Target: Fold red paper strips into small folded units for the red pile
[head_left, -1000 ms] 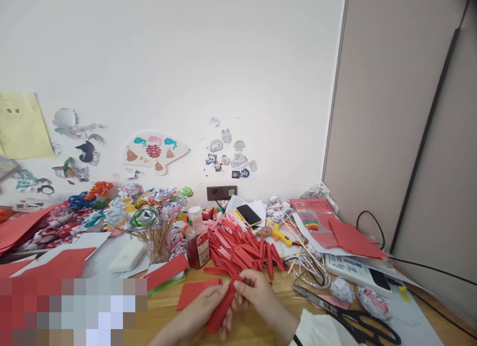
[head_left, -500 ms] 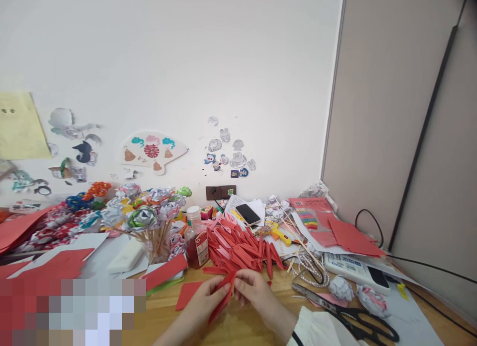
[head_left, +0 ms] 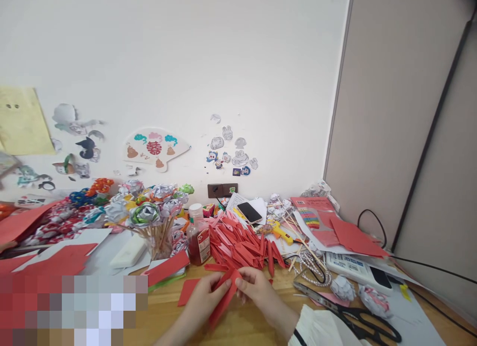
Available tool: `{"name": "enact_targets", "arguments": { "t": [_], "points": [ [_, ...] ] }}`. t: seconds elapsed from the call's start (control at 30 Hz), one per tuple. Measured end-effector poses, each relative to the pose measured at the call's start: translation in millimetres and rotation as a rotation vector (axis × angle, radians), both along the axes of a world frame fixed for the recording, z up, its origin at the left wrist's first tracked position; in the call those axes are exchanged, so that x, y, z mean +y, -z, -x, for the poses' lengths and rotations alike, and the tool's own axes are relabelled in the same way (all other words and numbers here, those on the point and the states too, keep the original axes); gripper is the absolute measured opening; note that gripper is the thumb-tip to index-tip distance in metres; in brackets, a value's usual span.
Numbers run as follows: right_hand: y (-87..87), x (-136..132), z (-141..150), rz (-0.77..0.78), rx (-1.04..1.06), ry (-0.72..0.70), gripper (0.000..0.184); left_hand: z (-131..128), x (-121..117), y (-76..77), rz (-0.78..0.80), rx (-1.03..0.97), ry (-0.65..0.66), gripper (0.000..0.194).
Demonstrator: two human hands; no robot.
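Note:
A folded strip of red paper (head_left: 222, 306) is pinched between both hands, low in the middle of the view over the wooden table. My left hand (head_left: 208, 296) grips it from the left, thumb on top. At its upper right end, the thumb and fingers of my right hand (head_left: 257, 289) are closed on the same paper. Just beyond the hands lies a heap of folded red paper pieces (head_left: 242, 242). A flat red paper piece (head_left: 187, 290) sits on the table beside my left hand, partly covered by it.
Left of the heap stand a sauce bottle (head_left: 197, 234) and a container of paper flowers (head_left: 149, 237) on sticks. Black scissors (head_left: 357, 316), crumpled paper balls (head_left: 343, 288) and a yellow glue gun (head_left: 281, 232) lie to the right. A phone (head_left: 249, 212) rests behind the heap.
The view has shifted slightly. Both hands remain on the red paper; its upper end now appears wider and flatter between my fingertips.

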State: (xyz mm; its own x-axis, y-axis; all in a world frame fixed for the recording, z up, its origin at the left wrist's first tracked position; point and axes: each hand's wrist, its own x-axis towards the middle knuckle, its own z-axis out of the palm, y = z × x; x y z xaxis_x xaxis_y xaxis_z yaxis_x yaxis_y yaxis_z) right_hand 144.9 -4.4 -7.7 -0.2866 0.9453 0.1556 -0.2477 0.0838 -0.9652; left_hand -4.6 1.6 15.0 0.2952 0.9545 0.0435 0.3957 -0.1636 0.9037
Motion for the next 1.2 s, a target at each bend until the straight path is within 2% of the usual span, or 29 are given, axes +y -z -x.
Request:
{"name": "enact_targets", "arguments": {
  "t": [0.1, 0.27, 0.4, 0.47, 0.63, 0.73, 0.83, 0.9, 1.07, 1.2],
  "points": [
    [-0.8, -1, -1, -0.003, 0.038, -0.018, 0.037, 0, 1, 1.2, -0.064, -0.026, 0.055, 0.034],
    [-3.1, -4, -1, 0.031, 0.182, -0.088, 0.035, 3, 2, 0.3, -0.047, -0.037, 0.059, 0.036],
    [-1.4, -4, 0, 0.021, 0.179, -0.133, 0.031, 1, -3, -4.7, -0.027, -0.058, 0.212, 0.037],
    [0.0, -3, 0, 0.011, 0.155, -0.121, 0.031, -1, -5, -6.0, -0.034, -0.057, 0.242, 0.036],
    [2.6, 1, 0, 0.008, 0.084, -0.035, 0.032, -1, -4, -4.5, -0.078, -0.021, 0.209, 0.033],
    [4.6, 3, 0, 0.016, 0.020, -0.041, 0.032, -1, -5, -2.7, -0.063, -0.033, 0.259, 0.034],
    [6.2, 4, 0, 0.026, -0.015, -0.058, 0.032, -1, -5, -1.8, -0.050, -0.017, 0.245, 0.035],
    [5.9, 3, 0, 0.022, 0.010, -0.057, 0.031, -2, -6, -2.7, -0.050, -0.014, 0.222, 0.036],
    [1.7, -1, 0, 0.015, 0.150, -0.136, 0.033, -2, -6, -8.7, -0.013, -0.105, 0.272, 0.039],
    [-1.1, -2, -1, 0.049, 0.196, -0.201, 0.033, -1, -5, -8.2, -0.005, -0.117, 0.215, 0.038]
  ]
}}
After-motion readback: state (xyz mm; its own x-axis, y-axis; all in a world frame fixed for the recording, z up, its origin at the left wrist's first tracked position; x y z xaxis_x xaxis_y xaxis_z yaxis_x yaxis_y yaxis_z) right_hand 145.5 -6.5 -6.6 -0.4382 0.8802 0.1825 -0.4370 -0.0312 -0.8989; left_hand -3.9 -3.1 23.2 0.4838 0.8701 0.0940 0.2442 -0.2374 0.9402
